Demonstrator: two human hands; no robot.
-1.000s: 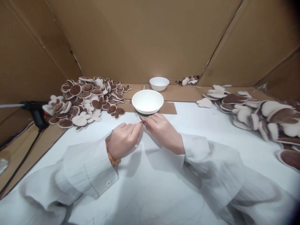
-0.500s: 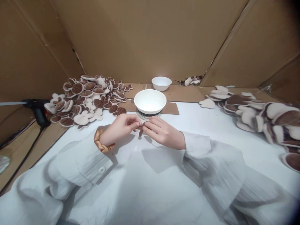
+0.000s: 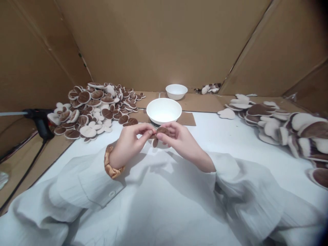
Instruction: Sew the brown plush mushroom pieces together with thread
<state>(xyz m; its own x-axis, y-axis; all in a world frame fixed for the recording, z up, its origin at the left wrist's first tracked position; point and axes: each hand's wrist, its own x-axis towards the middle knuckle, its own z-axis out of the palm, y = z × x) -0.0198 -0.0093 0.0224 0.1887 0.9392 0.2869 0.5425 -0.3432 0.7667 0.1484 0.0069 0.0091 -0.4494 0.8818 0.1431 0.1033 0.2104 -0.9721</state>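
Between both hands, just in front of the white bowl point(image 3: 164, 114), is a small brown plush piece point(image 3: 162, 131) with rounded lobes. My left hand point(image 3: 135, 138), with a golden scrunchie point(image 3: 112, 163) at the wrist, pinches its left side between thumb and fingertips. On the other side, my right hand point(image 3: 179, 140) is closed on the piece, thumb across its brown face and fingers behind. Part of the piece is covered by the fingers. The bowl stands on something round and dark, mostly hidden.
A heap of brown-and-white plush pieces point(image 3: 92, 106) lies at the left, beside a black glue gun point(image 3: 41, 123) with its cable. More plush pieces point(image 3: 271, 118) are piled at the right. Behind stand a second white bowl point(image 3: 176, 91) and cardboard walls point(image 3: 164, 44).
My right hand has turned, so its thumb now lies over the piece and more of the brown face shows. The left hand has shifted only slightly.
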